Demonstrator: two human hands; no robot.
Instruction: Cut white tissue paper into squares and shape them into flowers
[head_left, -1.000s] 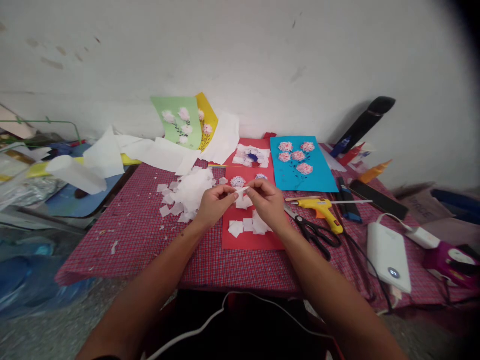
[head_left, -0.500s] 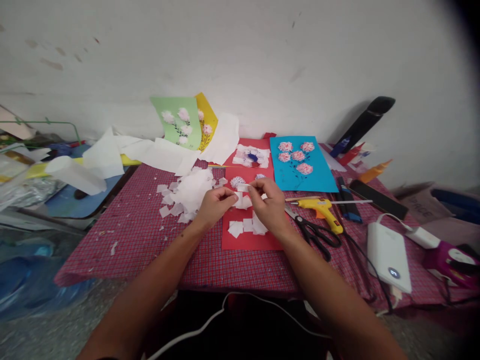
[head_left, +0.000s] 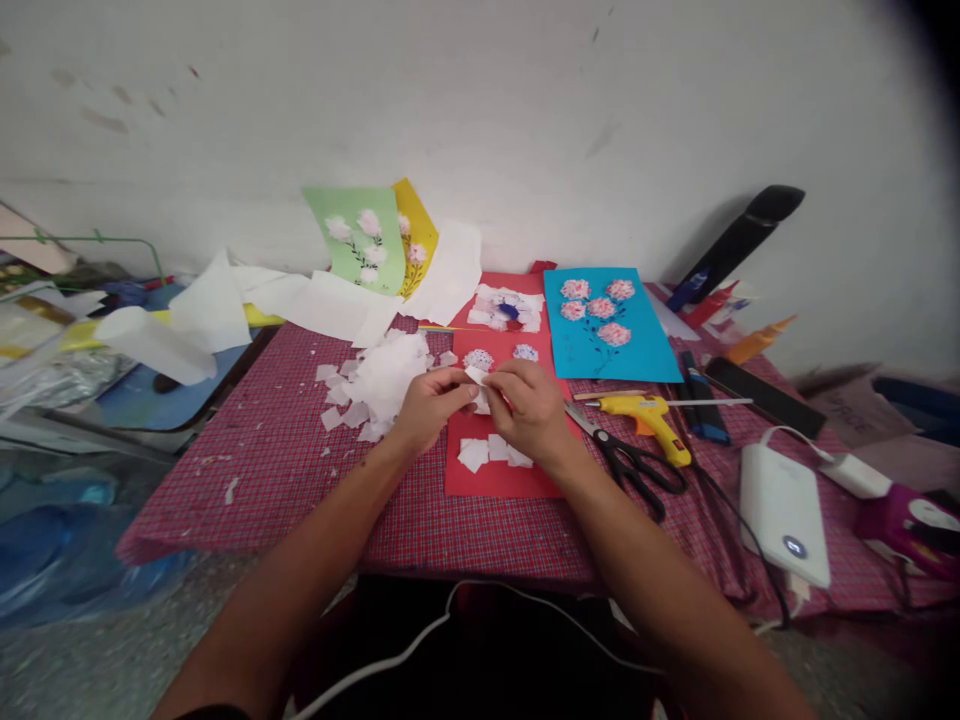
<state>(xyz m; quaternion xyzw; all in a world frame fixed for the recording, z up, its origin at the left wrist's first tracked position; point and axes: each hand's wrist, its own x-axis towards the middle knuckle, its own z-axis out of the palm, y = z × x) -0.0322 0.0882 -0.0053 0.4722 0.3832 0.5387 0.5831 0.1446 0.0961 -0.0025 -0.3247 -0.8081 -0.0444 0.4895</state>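
My left hand (head_left: 437, 403) and my right hand (head_left: 527, 408) meet over a red sheet (head_left: 506, 482), both pinching a small white paper piece (head_left: 477, 375) between their fingertips. Several white paper squares (head_left: 496, 448) lie on the sheet just below the hands. Beyond my fingers are two round speckled paper puffs, one at the left (head_left: 478, 359) and one at the right (head_left: 526, 352). A white paper pad with blue and red stains (head_left: 510, 309) rests farther back. Left of my left hand is a heap of white paper squares (head_left: 390, 378).
Black scissors (head_left: 637, 465) and a yellow glue gun (head_left: 646, 418) lie right of my right hand. Behind them is a blue card with pink flowers (head_left: 630, 350). A white power bank (head_left: 784, 510) sits farther right. Green (head_left: 352, 215) and yellow (head_left: 420, 215) flower cards lean on the wall.
My hands have come closer together, and the right one has moved slightly left. The paper piece between them is now pinched by both. The view has shifted slightly.
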